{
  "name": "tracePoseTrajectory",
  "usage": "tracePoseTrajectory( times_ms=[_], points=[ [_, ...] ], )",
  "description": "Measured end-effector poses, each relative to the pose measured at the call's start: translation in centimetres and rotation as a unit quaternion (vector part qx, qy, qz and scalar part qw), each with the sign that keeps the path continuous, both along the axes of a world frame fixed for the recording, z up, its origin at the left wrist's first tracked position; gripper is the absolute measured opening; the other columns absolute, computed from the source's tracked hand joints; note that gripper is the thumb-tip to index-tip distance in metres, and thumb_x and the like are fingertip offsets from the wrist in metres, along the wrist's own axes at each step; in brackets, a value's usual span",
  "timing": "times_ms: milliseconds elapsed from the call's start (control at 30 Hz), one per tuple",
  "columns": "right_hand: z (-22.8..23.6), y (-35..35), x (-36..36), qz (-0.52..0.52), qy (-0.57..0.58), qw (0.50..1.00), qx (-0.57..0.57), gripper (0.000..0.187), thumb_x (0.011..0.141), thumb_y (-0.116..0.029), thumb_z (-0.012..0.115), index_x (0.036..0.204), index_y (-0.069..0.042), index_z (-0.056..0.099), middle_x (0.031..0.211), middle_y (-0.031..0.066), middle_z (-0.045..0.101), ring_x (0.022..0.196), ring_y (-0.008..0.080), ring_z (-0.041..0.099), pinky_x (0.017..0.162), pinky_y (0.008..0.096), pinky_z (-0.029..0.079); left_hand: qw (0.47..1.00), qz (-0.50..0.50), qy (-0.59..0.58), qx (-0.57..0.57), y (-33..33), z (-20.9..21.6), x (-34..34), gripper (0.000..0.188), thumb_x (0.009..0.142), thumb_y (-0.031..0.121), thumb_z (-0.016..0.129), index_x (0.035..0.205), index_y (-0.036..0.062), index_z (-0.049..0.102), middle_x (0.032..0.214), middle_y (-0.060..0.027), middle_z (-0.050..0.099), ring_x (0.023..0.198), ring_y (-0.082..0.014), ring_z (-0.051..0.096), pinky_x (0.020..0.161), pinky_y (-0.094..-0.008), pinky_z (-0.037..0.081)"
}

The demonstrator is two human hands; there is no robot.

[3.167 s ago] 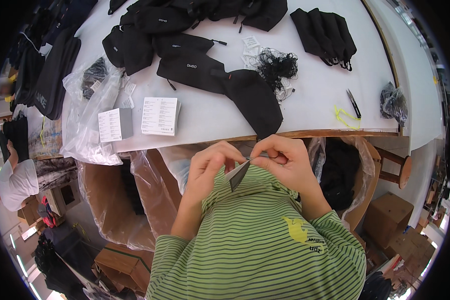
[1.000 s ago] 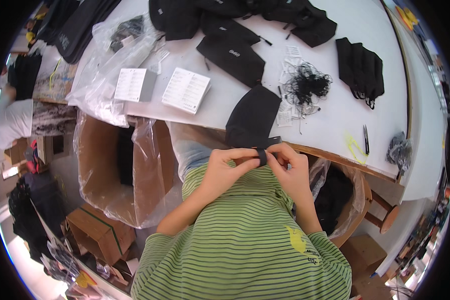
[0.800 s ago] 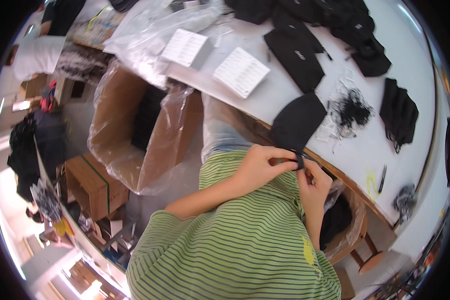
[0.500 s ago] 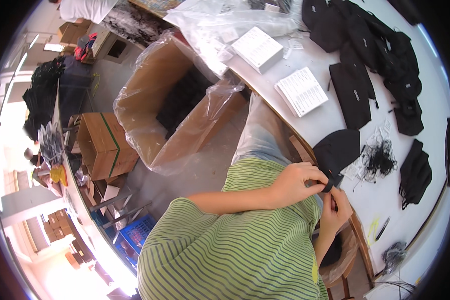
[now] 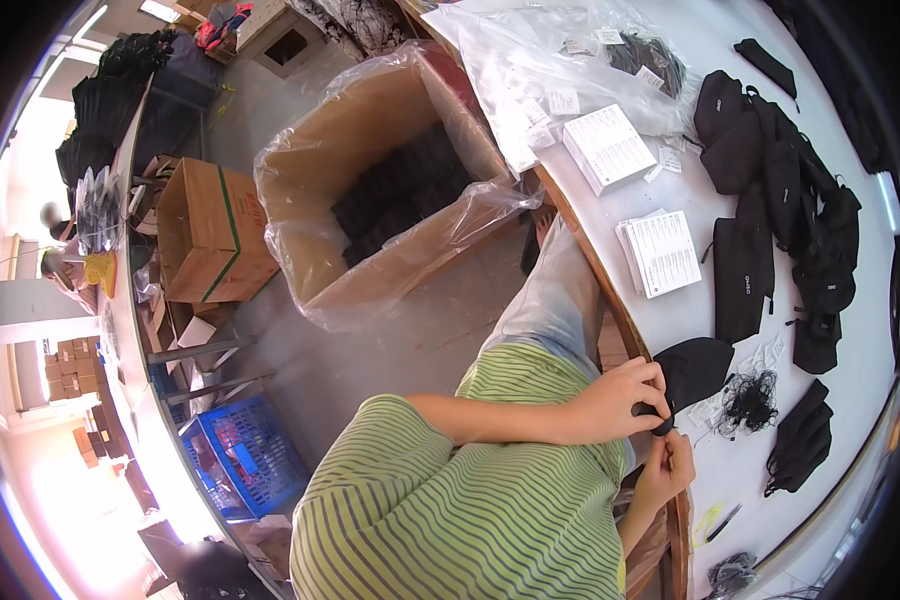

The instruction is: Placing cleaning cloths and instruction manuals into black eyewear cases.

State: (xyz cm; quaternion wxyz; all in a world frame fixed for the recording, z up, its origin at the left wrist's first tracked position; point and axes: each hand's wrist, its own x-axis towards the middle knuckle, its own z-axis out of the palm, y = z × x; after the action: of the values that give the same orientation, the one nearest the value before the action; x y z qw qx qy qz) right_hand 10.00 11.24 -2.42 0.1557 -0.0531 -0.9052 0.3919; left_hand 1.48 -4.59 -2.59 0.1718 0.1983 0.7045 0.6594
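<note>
black pouch [image 5: 697, 368] now lower in view

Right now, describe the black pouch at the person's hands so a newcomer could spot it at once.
Find the white-topped table filling the picture's right side, then follow its edge down to the person's left hand. The black pouch is there, its lower end in that hand, just above the right hand. Unlike the other black pouches on the table, it alone is held.

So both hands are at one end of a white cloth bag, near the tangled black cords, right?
Not quite: the head view shows a black cloth bag, not white. The left hand and right hand are indeed at one end of it, near the tangled black cords.
</note>
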Motion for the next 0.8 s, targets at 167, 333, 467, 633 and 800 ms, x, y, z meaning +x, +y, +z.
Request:
tracePoseTrajectory(
  times_ms=[167, 333, 467, 633, 800],
  points=[
    [0.2, -1.2, -0.3, -0.03, -0.019, 0.991, -0.13, 0.008, 0.089, -0.004, 0.062, 0.095, 0.002, 0.06, 0.064, -0.0043, 0.039, 0.056, 0.0055, 0.032, 0.049, 0.0223, 0.023, 0.997, 0.037, 0.019, 0.064, 0.0, 0.4, -0.1, 0.008, 0.08, 0.006, 0.068, 0.087, 0.0035, 0.064, 0.096, -0.0032, 0.053, 0.086, -0.0163, 0.053, 0.073, -0.0276, 0.047],
    [2.1, 0.2, 0.2, -0.091, -0.062, 0.888, -0.447, 0.013, 0.088, -0.006, 0.056, 0.098, -0.007, 0.048, 0.082, -0.0031, 0.042, 0.069, 0.0049, 0.037, 0.061, 0.0178, 0.028, 0.988, 0.038, -0.052, 0.143, -0.1, 1.9, -0.2, 0.008, 0.089, 0.007, 0.061, 0.093, 0.0033, 0.056, 0.095, -0.0026, 0.053, 0.081, -0.0104, 0.053, 0.071, -0.0245, 0.045],
    [2.1, 1.6, 0.1, -0.025, 0.008, 0.864, -0.504, 0.012, 0.089, -0.001, 0.055, 0.097, -0.004, 0.046, 0.08, 0.0018, 0.042, 0.067, 0.0093, 0.038, 0.061, 0.0206, 0.031, 0.962, -0.019, -0.18, 0.203, -0.3, 2.7, -0.4, 0.007, 0.093, 0.009, 0.057, 0.096, 0.0056, 0.053, 0.086, 0.0009, 0.053, 0.073, -0.0066, 0.05, 0.07, -0.0227, 0.043],
    [3.2, 0.7, 0.0, -0.109, 0.024, 0.84, -0.53, 0.021, 0.085, -0.003, 0.064, 0.096, -0.006, 0.047, 0.079, 0.0063, 0.059, 0.067, 0.0104, 0.054, 0.059, 0.0188, 0.039, 0.971, -0.076, -0.193, 0.117, -0.4, 3.7, -1.0, 0.009, 0.089, 0.009, 0.066, 0.096, 0.0051, 0.062, 0.067, 0.007, 0.046, 0.06, 0.0, 0.038, 0.056, -0.0187, 0.032],
    [3.1, -0.4, -0.9, -0.123, 0.0, 0.815, -0.566, 0.016, 0.088, -0.004, 0.064, 0.094, -0.003, 0.05, 0.082, 0.0166, 0.069, 0.056, 0.0103, 0.055, 0.055, 0.0205, 0.045, 0.982, -0.08, -0.164, 0.057, 0.0, 3.6, -0.9, 0.009, 0.085, 0.006, 0.069, 0.093, 0.0037, 0.066, 0.071, 0.0047, 0.055, 0.06, -0.0015, 0.042, 0.056, -0.0187, 0.034]
  ],
)
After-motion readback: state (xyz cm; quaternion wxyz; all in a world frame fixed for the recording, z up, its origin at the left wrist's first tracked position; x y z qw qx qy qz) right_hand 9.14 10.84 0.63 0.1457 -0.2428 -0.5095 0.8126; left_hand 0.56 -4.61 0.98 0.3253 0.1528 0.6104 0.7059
